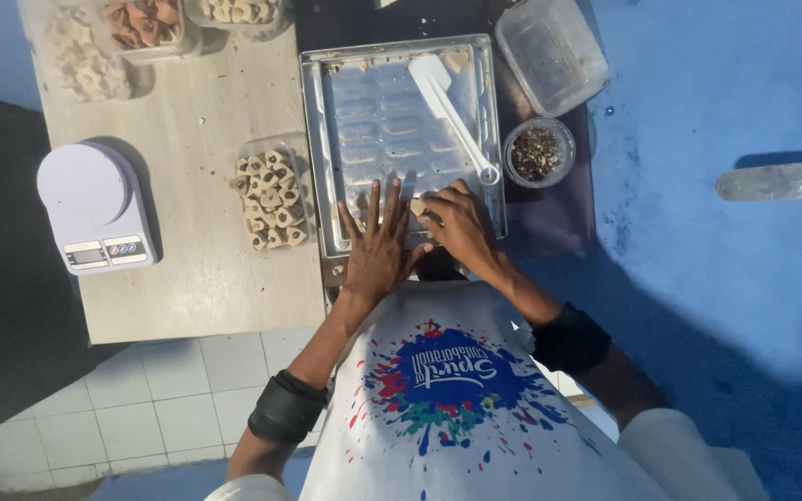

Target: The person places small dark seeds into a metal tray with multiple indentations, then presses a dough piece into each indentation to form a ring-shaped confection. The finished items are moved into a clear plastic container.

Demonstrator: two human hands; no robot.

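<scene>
A metal baking tray [322, 148] lies in front of me with a clear mould sheet [373, 121] in it. My left hand [378, 246] rests flat, fingers spread, on the tray's near edge. My right hand [457, 223] is beside it, fingers curled on a small pale piece [417, 208] at the sheet's near end. A white spatula [447, 102] lies diagonally across the tray. One pale heart-shaped piece [458, 59] sits at the tray's far right corner.
A clear box of pale shaped pieces [271, 197] stands left of the tray. A white kitchen scale [95, 206] is further left. A round bowl of dark bits [537, 153] and a clear container [549, 51] lie right. More boxes [146, 26] line the far edge.
</scene>
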